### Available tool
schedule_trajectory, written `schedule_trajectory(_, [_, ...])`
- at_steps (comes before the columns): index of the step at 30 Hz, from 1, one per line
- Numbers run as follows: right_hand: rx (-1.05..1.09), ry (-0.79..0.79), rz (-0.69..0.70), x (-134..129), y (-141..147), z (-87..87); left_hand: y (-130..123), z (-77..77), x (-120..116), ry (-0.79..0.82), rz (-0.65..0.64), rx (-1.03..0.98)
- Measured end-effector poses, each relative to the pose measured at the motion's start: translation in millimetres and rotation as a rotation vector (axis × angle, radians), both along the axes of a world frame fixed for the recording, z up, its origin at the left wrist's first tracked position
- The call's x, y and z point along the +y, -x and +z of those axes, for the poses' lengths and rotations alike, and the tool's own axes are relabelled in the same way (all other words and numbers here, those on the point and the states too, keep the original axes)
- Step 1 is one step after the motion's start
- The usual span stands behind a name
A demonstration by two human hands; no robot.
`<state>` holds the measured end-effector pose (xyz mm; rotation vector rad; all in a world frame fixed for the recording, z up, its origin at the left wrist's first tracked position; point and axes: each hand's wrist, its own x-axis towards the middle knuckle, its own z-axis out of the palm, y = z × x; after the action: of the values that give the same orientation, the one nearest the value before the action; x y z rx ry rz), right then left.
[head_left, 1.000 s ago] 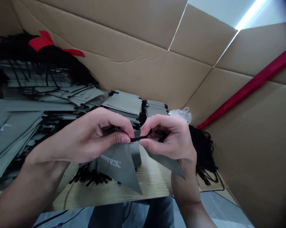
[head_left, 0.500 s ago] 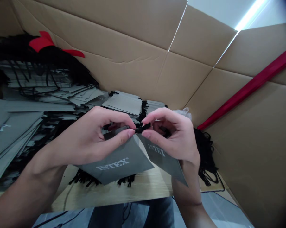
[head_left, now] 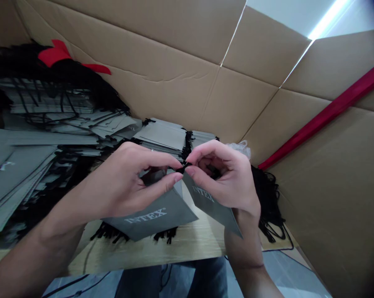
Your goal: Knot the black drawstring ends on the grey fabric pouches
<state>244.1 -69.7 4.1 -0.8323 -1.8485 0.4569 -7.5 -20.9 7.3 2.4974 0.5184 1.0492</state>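
Note:
Thumb and forefinger of my left hand pinch a short black cord from the left. My right hand pinches the same cord from the right, its fingertips almost touching the left ones. Below my left hand hangs a grey card or pouch printed INTEX in white. A second grey INTEX piece hangs tilted under my right hand, partly covered by it. Whether the cord is knotted is hidden by the fingers.
Stacked grey pieces with black cords stand behind my hands. More grey pieces pile up on the left, under black cords and a red strip. Black cords hang at the right. Cardboard walls surround the wooden table.
My left fingertips have shifted slightly right, closer to the right ones, and less of the cord shows between them. The grey pieces have swung a little left.

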Motion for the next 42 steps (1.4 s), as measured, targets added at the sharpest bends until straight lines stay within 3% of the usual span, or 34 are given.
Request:
schedule_trajectory(9, [-0.086,-0.013,0.08,1,-3,2.5,2,-0.6,4,0.039,-0.062,0.034])
schedule_trajectory(16, [-0.087,-0.051,0.0,2,-8,4.3,0,1.8,8,-0.03,-0.024,0.029])
schedule_trajectory(22, [-0.182,-0.097,0.09,5,-3,3.6,-2,-1.0,5,-0.088,-0.047,0.008])
schedule_trajectory(31, [-0.121,-0.094,0.059,6,-2,-2.0,-4,-1.7,0,-0.196,-0.02,-0.007])
schedule_trajectory(38, [-0.109,-0.172,0.038,8,7,-3.7,-11,-1.3,-3,-0.152,0.108,-0.003])
schedule_trajectory(42, [-0.103,-0.186,0.039,9,9,-3.5,-19,-6.1,-3,-0.043,0.132,-0.026])
